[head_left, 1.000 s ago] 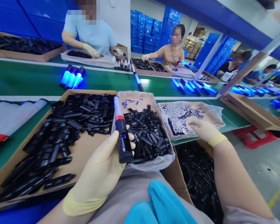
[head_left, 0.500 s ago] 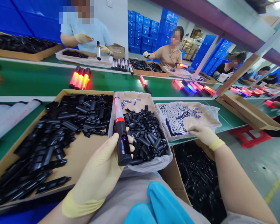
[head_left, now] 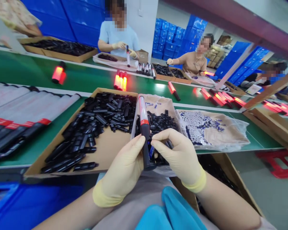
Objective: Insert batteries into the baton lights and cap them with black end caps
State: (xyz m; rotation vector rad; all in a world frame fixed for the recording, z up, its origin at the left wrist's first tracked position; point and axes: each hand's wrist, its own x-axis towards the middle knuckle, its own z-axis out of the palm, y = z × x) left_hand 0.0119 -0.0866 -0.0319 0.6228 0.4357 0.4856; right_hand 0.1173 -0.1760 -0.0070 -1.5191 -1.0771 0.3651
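My left hand [head_left: 128, 163], in a pale yellow glove, is closed around the black handle of a light baton [head_left: 145, 134]. The baton is upright, its clear tube and red band pointing away from me. A long opening in the handle's right side shows blue. At this opening my gloved right hand [head_left: 176, 153] pinches with thumb and forefinger, a small blue battery [head_left: 152, 151] at its fingertips. The fingertips partly cover the opening, so how far the battery sits inside cannot be seen.
A lined tray of black parts [head_left: 162, 119] lies behind the baton. Right of it is a tray of batteries [head_left: 194, 127]; left, a cardboard box of black pieces [head_left: 110, 111]. Batons [head_left: 28, 111] lie far left. Lit batons [head_left: 120, 81] rest on the green belt [head_left: 86, 75]. Co-workers sit opposite.
My right hand has moved left from the battery tray to the baton's handle. The view has turned leftward, bringing more batons into sight. My left hand still grips the baton.
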